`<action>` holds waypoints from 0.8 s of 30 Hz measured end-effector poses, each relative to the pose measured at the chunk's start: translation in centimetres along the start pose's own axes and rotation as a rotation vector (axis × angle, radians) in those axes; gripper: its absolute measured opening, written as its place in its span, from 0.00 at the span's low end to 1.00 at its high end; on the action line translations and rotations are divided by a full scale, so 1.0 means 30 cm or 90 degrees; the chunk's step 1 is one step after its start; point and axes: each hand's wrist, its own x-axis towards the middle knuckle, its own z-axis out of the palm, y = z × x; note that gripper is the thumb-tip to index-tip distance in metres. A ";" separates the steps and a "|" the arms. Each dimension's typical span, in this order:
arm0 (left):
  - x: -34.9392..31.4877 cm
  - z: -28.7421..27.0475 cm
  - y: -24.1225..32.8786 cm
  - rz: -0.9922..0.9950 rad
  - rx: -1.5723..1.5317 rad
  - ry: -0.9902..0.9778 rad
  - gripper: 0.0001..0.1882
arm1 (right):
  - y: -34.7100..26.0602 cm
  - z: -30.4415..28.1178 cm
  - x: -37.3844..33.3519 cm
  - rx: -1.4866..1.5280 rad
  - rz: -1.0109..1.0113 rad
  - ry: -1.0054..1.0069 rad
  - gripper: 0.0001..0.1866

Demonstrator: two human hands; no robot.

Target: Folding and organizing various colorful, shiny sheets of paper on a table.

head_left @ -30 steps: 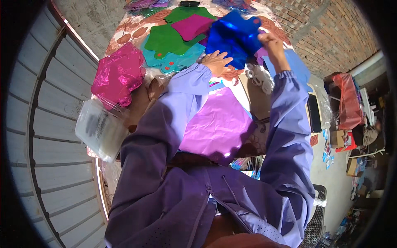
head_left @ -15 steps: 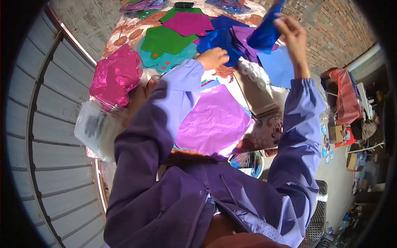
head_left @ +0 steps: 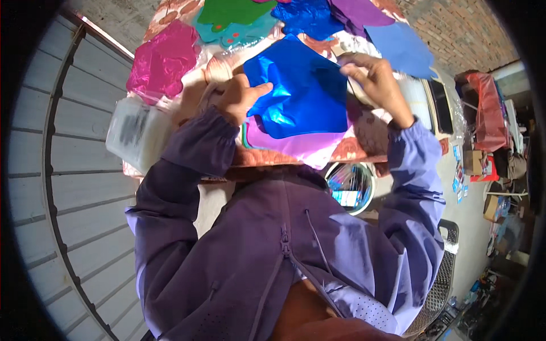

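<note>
A shiny blue foil balloon (head_left: 301, 91) lies flat on top of a purple foil balloon (head_left: 296, 148), near the table's front edge. My left hand (head_left: 242, 99) presses on the blue balloon's left edge with the thumb on the foil. My right hand (head_left: 372, 79) pinches its upper right edge. Both forearms wear purple sleeves.
A pink foil balloon (head_left: 162, 59) lies at the left. Green (head_left: 227, 11), blue (head_left: 310, 17), purple (head_left: 364, 11) and light blue (head_left: 401, 48) balloons lie farther back. A clear plastic box (head_left: 133, 131) sits at the table's left corner. A round bowl (head_left: 350, 184) is under the table edge.
My right hand brought the blue balloon down from the air at the far right and laid it over the purple one. My left hand moved onto its left edge.
</note>
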 end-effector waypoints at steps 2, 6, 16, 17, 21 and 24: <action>-0.103 -0.057 0.158 -0.023 0.098 -0.035 0.20 | 0.100 -0.047 -0.029 -0.017 0.102 -0.022 0.16; -0.088 -0.080 0.048 0.006 -0.047 -0.150 0.31 | 0.168 -0.054 -0.078 -0.198 0.087 -0.128 0.31; -0.212 -0.158 -0.162 0.492 0.212 -0.016 0.54 | 0.091 -0.001 -0.075 -0.384 -0.090 -0.284 0.63; -0.216 -0.144 -0.164 0.502 0.218 -0.009 0.55 | 0.094 -0.003 -0.070 -0.391 -0.088 -0.291 0.63; -0.196 -0.135 -0.186 0.458 0.243 -0.012 0.55 | 0.112 0.021 -0.075 -0.353 -0.159 -0.235 0.62; -0.197 -0.141 -0.187 0.409 0.234 -0.033 0.54 | 0.091 0.028 -0.098 -0.351 -0.118 -0.236 0.59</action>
